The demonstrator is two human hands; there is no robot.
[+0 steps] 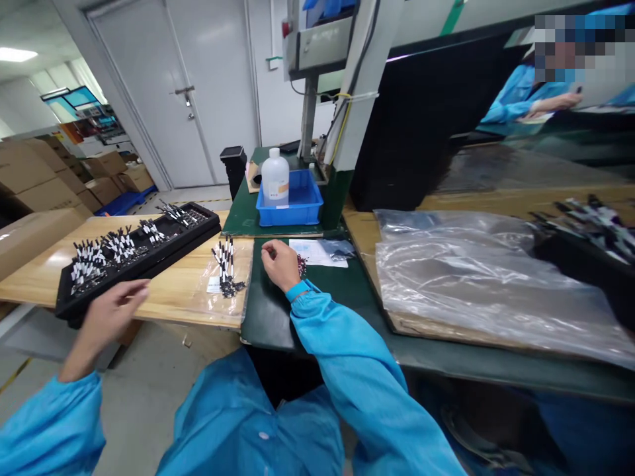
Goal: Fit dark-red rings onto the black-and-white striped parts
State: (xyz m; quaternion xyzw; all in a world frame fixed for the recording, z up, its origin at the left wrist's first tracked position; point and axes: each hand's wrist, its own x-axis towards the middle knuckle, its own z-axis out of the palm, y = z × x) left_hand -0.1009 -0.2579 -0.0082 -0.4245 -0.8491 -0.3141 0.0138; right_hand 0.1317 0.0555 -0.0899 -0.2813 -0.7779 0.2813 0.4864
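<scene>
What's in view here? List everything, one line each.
Blue plastic tray: one, blue, on back green mat
White plastic bottle: one, white, in that tray
Black rectangular parts tray: one, black, on wooden bench
Black-and-white striped components: many, black-white, in black tray and bag
Clear plastic bag: one, transparent, on bench
White printed sheet: one, white, on front green mat
Clear plastic sheeting: one, transparent, right
Brown cardboard boxes: several, brown, far left
Left hand: one, bare, at black tray's edge
Right hand: one, bare, over front mat

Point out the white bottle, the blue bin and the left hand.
White plastic bottle (274, 182): head view, on its body.
Blue plastic bin (292, 215): head view, front wall.
Left hand (112, 317): head view, back of the hand.
</scene>
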